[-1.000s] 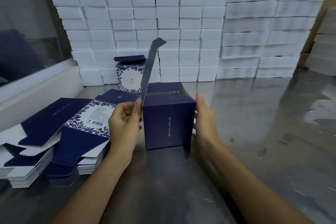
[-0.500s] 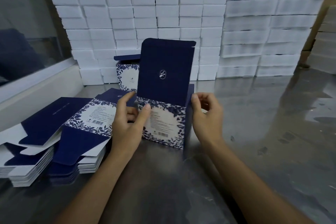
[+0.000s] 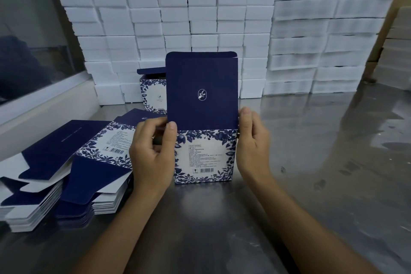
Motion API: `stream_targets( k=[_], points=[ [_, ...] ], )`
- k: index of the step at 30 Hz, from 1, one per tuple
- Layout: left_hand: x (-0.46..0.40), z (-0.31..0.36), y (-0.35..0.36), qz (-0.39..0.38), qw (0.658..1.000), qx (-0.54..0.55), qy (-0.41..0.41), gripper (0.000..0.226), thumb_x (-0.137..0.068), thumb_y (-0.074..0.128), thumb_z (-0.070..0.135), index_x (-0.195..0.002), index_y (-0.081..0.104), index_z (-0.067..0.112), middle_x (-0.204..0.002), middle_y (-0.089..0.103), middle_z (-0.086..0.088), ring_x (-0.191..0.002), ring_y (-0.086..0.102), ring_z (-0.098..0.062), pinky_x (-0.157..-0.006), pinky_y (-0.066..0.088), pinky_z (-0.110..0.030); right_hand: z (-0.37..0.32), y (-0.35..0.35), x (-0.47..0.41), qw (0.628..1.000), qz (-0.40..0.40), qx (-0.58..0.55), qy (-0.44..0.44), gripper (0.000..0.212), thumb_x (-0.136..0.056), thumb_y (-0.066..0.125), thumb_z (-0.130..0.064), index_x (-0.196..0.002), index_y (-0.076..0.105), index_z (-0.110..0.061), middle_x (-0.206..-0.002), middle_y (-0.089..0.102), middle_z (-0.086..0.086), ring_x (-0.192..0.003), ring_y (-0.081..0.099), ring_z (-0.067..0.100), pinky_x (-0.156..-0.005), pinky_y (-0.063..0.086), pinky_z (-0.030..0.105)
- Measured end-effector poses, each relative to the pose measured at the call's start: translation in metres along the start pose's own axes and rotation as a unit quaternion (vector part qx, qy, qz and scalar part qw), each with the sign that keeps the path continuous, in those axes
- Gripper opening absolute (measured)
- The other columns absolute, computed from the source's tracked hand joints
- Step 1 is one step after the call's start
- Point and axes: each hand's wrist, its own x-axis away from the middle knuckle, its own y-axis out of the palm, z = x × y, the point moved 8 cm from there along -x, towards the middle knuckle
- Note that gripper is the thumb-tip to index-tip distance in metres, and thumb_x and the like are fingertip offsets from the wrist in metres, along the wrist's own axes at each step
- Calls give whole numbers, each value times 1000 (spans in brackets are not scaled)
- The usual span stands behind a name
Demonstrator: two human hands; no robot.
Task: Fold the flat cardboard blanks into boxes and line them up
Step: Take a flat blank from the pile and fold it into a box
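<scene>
A half-formed box (image 3: pixel 204 158) is held upright on the metal table (image 3: pixel 311 162) at frame centre, its navy lid flap (image 3: pixel 201 89) raised vertically. Its left edge is pinched by the left hand (image 3: pixel 153 153), thumb on the front; its right edge is gripped by the right hand (image 3: pixel 252 142). Flat blanks (image 3: pixel 66 162) are stacked at lower left. A finished box (image 3: pixel 153 93) is seen behind, before white foam blocks (image 3: pixel 200 18).

Blanks (image 3: pixel 66 169) left of box (image 3: pixel 203 155)
</scene>
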Motion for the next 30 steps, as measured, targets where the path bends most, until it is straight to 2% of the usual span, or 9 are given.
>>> stream_targets(
  k=[5, 8, 10, 13, 15, 17, 19, 24, 30],
  points=[
    [4, 6, 2, 0, 1000, -7, 9, 21, -95, 49, 29, -116, 50, 28, -92, 59, 26, -87, 59, 10, -67, 43, -4, 7, 2, 3, 999, -22, 28, 33, 42, -84, 52, -67, -117, 49, -41, -90, 69, -11, -84, 67, 2, -68, 51, 20],
    [4, 13, 5, -20, 995, -79, 56, 37, -99, 43, 31, -135, 49, 29, -97, 57, 19, -87, 56, 6, -71, 40, -4, 2, 3, 2, 998, -34, 48, 9, 27, -95, 53, -56, -120, 43, -54, -91, 67, -10, -85, 67, 2, -68, 52, 21],
    [4, 17, 7, -31, 988, -120, 90, 36, -100, 41, 27, -130, 60, 18, -96, 59, 4, -82, 52, 1, -72, 37, -4, -3, 5, 2, 995, -40, 93, -20, 17, -100, 48, -48, -117, 52, -48, -101, 64, -12, -92, 63, -2, -73, 52, 23],
    [5, 18, 8, -33, 985, -137, 101, 33, -101, 44, 22, -121, 66, 9, -100, 61, -4, -81, 49, 0, -74, 36, -3, -13, 8, 5, 983, -32, 169, -68, 26, -99, 50, -41, -108, 69, -26, -125, 50, -2, -110, 48, -12, -89, 51, 33],
    [7, 21, 10, -40, 983, -146, 109, 36, -101, 43, 28, -122, 65, 8, -104, 62, -6, -86, 52, -2, -76, 37, -5, -26, 12, 10, 967, -31, 218, -130, 24, -98, 57, -36, -106, 73, -20, -134, 47, 6, -120, 50, 5, -94, 49, 43],
    [10, 24, 14, -52, 979, -158, 119, 41, -101, 41, 32, -125, 65, 9, -110, 62, -7, -94, 59, -11, -77, 41, -13, -39, 25, 21, 935, -38, 295, -193, 23, -97, 59, -36, -107, 75, -23, -132, 54, 8, -116, 54, 24, -91, 45, 49],
    [13, 26, 17, -62, 976, -170, 120, 42, -101, 39, 33, -128, 63, 10, -115, 61, -7, -98, 62, -19, -74, 48, -26, -44, 38, 31, 915, -53, 340, -212, 22, -98, 56, -35, -110, 75, -31, -129, 59, 1, -116, 55, 22, -95, 39, 52],
    [14, 27, 20, -61, 978, -163, 115, 42, -101, 39, 30, -128, 62, 9, -115, 61, -7, -96, 63, -22, -71, 54, -37, -45, 43, 31, 925, -63, 322, -191, 21, -97, 57, -30, -106, 75, -30, -122, 63, -4, -114, 58, 18, -98, 35, 59],
    [13, 26, 21, -50, 980, -160, 110, 35, -101, 43, 25, -125, 64, 8, -116, 62, -6, -99, 63, -20, -76, 52, -34, -44, 43, 26, 932, -51, 303, -192, 14, -94, 63, -26, -98, 76, -30, -112, 61, -5, -107, 57, 18, -92, 40, 53]
  ],
)
